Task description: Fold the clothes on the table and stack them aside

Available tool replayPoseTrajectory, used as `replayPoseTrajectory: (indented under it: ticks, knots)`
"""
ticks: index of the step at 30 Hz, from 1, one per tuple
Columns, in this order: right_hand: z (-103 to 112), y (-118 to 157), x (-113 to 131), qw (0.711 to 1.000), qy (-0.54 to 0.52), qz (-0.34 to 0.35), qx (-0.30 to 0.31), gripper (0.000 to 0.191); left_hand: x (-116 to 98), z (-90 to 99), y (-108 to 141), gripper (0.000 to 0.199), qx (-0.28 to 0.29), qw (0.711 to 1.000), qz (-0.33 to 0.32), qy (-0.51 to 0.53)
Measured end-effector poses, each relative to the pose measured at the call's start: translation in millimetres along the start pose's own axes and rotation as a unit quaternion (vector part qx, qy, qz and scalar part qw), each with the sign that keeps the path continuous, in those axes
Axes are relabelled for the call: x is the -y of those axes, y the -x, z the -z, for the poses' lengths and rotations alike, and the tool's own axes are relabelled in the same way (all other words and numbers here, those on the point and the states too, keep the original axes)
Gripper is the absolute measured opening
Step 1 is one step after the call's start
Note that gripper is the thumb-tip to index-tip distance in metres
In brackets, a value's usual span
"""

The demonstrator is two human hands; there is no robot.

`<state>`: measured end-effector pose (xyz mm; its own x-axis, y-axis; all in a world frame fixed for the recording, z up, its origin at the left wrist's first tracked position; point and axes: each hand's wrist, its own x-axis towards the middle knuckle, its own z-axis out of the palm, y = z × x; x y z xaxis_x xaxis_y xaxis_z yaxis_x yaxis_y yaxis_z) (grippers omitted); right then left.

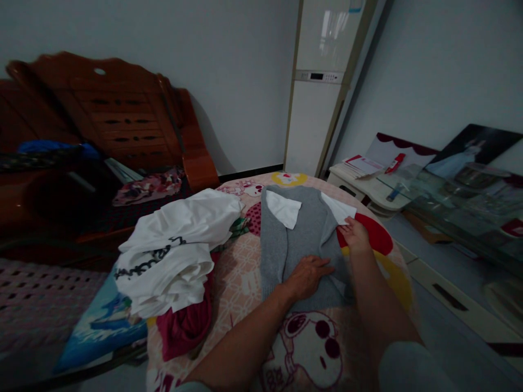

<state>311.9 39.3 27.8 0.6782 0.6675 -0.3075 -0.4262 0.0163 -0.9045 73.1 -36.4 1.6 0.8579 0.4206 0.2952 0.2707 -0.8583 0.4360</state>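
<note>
A grey knitted sweater [300,245] with white fabric ends lies on the patterned round table cover. Its left side is folded inward, so one white end [285,209] rests on the body. My left hand [308,276] presses flat on the lower part of the sweater, fingers stretched out. At the right edge, my right hand [353,233] pinches the other white end [338,209] between thumb and fingers. White clothing [180,245] with dark lettering is heaped on the left of the table, over a dark red garment [186,329].
The table cover [237,305] bears cartoon figures. Behind on the left is a carved wooden sofa [118,117] with cloths on it. A tall white cabinet-like appliance [312,122] stands in the corner. To the right are a low white cabinet [441,288] and glass shelving [461,201].
</note>
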Motion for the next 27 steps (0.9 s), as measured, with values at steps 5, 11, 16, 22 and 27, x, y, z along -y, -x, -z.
replayPoseTrajectory:
  ticks: [5, 11, 16, 22, 27]
  knots:
    - [-42, -6, 7, 0.971, 0.116, 0.207, 0.01, 0.021, 0, 0.3, -1, 0.045, -0.01, 0.999, 0.0, 0.035]
    - [-85, 29, -24, 0.683, 0.478, 0.448, 0.323, 0.025, 4, -0.9, -3, 0.041, -0.046, 0.992, -0.033, 0.109]
    - [-75, 55, -48, 0.635, 0.521, 0.434, 0.37, 0.025, 0, 1.4, 0, 0.044, -0.062, 0.982, -0.052, 0.169]
    - [-28, 71, -22, 0.701, 0.54, 0.398, 0.241, 0.025, 16, 24.0, -3, 0.036, -0.223, 0.929, 0.193, 0.225]
    - [3, 105, -26, 0.631, 0.675, 0.339, 0.174, 0.022, 68, 62.4, -38, 0.035, -0.254, 0.892, 0.299, 0.226]
